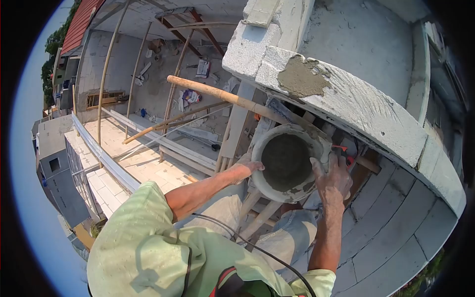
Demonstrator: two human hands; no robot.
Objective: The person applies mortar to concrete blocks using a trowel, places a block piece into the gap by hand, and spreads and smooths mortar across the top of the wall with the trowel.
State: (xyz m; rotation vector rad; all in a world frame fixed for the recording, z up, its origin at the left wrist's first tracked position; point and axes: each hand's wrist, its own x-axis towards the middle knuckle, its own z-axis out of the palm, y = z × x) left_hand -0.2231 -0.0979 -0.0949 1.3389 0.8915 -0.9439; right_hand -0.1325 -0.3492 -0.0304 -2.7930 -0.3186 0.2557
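Note:
A round bucket (287, 162) with grey wet mortar inside stands between my two hands, in front of my legs. My left hand (246, 167) is closed on the bucket's left rim, thumb over the edge. On the right side, my right hand (332, 179) grips the rim, with its thumb on the edge and its other fingers partly hidden. A patch of mortar (303, 76) lies on the white block wall (366, 101) beyond the bucket. Something red and black (345, 154) shows just beyond my right hand.
Wooden poles (213, 91) cross behind the bucket. Long metal beams (106, 151) run at the left. Far below lies a floor with bags (203, 68) and debris. The block wall's lower face (396, 218) is at the right. A black cable (257, 255) crosses my lap.

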